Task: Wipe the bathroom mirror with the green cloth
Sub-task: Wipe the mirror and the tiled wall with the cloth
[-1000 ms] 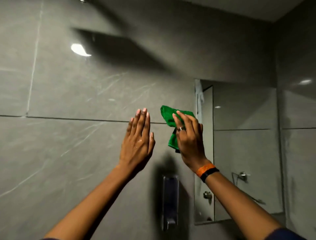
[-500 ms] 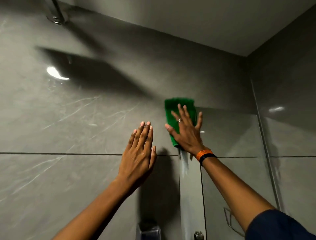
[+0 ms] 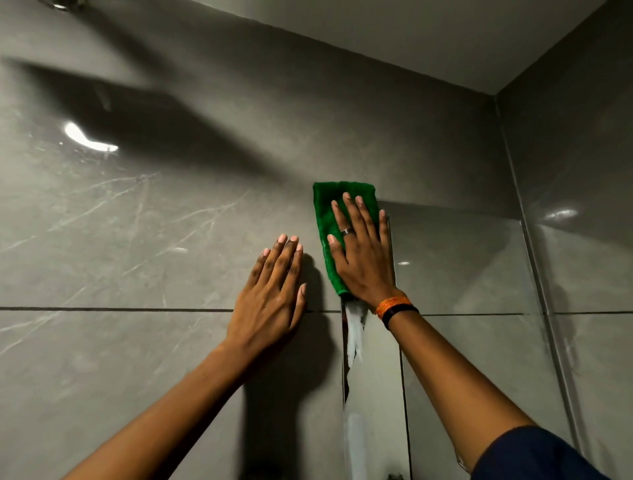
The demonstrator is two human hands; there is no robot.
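The frameless mirror (image 3: 459, 274) hangs on the grey tiled wall, right of centre, reflecting more grey tile. The green cloth (image 3: 327, 219) lies flat over the mirror's top left corner, overlapping onto the tile. My right hand (image 3: 363, 253) presses the cloth against the wall with spread fingers, a ring on one finger and orange and black bands at the wrist. My left hand (image 3: 274, 294) rests flat on the tile just left of the cloth, fingers together, holding nothing. A whitish wet streak (image 3: 354, 332) runs down the mirror's left edge below the cloth.
Glossy grey wall tiles (image 3: 137, 240) fill the left, with a dark grout line at wrist height. A side wall (image 3: 582, 240) meets the mirror wall on the right. The ceiling (image 3: 445, 41) is close above. A metal fixture (image 3: 61, 4) shows at the top left.
My right hand has slid the cloth up from beside the mirror's left edge to its top left corner and flattened it. The view tilted upward. My left hand stayed on the tile.
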